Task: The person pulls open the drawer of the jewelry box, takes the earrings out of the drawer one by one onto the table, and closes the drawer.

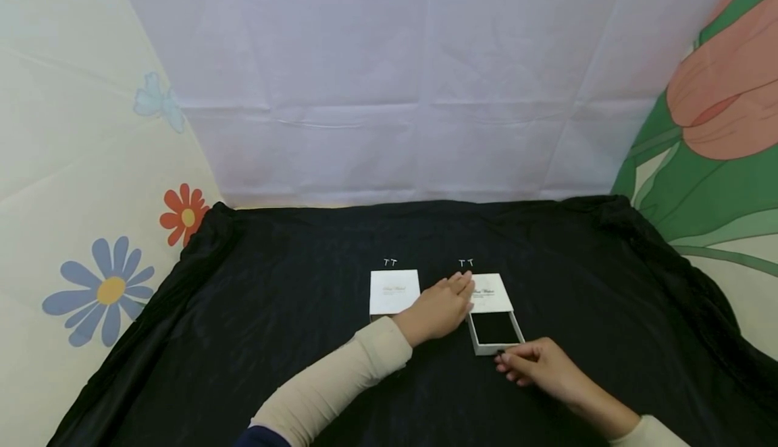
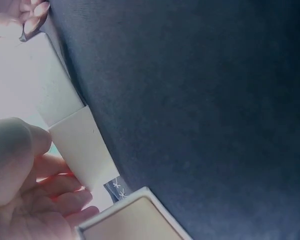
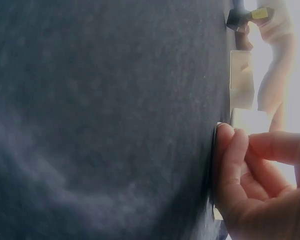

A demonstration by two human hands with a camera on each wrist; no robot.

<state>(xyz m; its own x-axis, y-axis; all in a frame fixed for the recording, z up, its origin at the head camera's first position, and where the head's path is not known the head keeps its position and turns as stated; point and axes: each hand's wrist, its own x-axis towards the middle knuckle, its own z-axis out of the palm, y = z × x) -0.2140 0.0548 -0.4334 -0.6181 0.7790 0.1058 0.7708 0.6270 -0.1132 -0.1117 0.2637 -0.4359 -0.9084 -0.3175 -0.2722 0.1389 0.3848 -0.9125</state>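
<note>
A white box (image 1: 484,293) with dark lettering on its lid has its drawer (image 1: 486,350) slid out toward the front, showing a black lining (image 1: 494,329). My left hand (image 1: 442,306) rests along the left edge of the box's white sleeve (image 2: 85,145), its fingers extended. At the drawer's front, my right hand (image 1: 541,364) pinches a small black pull tab (image 1: 500,352) between thumb and fingers. The right wrist view shows these curled fingertips (image 3: 240,137) close to the cloth, where they hide the tab.
Left of my left hand lies a second white box (image 1: 394,290), partly covered by that hand. Behind the boxes are a left pair of small silvery T-shaped pieces (image 1: 390,262) and a right pair of similar pieces (image 1: 465,262). Black cloth (image 1: 292,285) covers the table.
</note>
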